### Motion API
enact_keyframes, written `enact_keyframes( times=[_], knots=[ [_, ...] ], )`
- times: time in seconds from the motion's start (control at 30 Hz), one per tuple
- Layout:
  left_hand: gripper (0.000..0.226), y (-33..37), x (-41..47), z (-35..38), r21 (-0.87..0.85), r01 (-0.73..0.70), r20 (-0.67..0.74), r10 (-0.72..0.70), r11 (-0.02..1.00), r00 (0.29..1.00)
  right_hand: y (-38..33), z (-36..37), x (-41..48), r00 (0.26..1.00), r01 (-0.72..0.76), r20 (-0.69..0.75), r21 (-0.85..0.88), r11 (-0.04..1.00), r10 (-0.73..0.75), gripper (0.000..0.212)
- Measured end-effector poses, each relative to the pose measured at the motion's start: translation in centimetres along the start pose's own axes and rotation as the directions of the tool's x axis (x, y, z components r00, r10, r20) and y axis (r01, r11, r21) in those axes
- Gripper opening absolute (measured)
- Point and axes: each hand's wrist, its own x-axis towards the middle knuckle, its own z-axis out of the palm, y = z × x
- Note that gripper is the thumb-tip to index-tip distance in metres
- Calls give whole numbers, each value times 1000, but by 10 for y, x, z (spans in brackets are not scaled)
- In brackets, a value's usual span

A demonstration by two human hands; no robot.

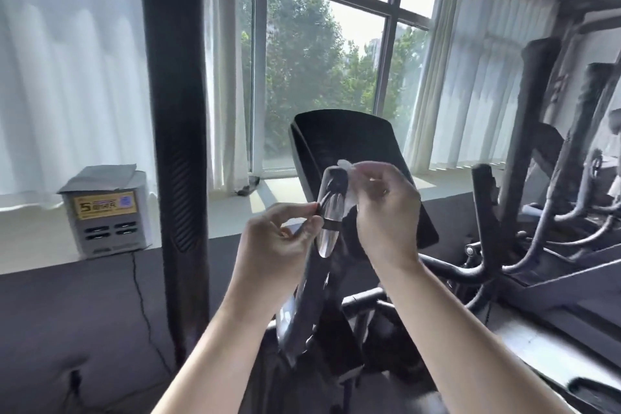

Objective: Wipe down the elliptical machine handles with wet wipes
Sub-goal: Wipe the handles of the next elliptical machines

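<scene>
Pointing up, near-vertical handle (331,212) touches wipe (350,178) in right hand (386,212).

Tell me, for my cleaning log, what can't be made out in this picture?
Head view only:
1. Wipe: mostly hidden behind the right hand, so its size and wetness are unclear.
2. Handle: its far side faces away, the left hand covers the spot it pinches, and blur hides whether it is clean.
3. Grey box: the label print is too small to read.
</scene>
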Motion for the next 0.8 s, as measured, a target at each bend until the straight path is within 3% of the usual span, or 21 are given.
enact_keyframes(
  times=[0.37,0.43,0.57,0.6,0.73,0.8],
  knots=[
    [4,-2,1,-1,-12,0,-37,0,1000,999,-4,-11,-5,971,191,167,-118,975,-170,16],
    [3,-1,1,-1,-15,13,-54,-14,1000,998,-14,-4,6,931,311,262,-195,930,-256,15],
    [3,0,0,-2,-4,4,-29,-4,1000,1000,-26,7,15,774,580,529,-373,724,-348,13],
    [3,0,1,-2,-4,4,-24,-4,1000,1000,-26,5,20,761,595,548,-374,712,-348,13],
    [3,0,1,-6,-4,4,-11,-4,1000,1000,-27,-20,27,834,432,480,-259,864,-273,6],
    [5,0,-1,-5,4,-4,6,4,1000,1000,-28,-23,26,833,447,473,-271,853,-286,9]
  ],
)
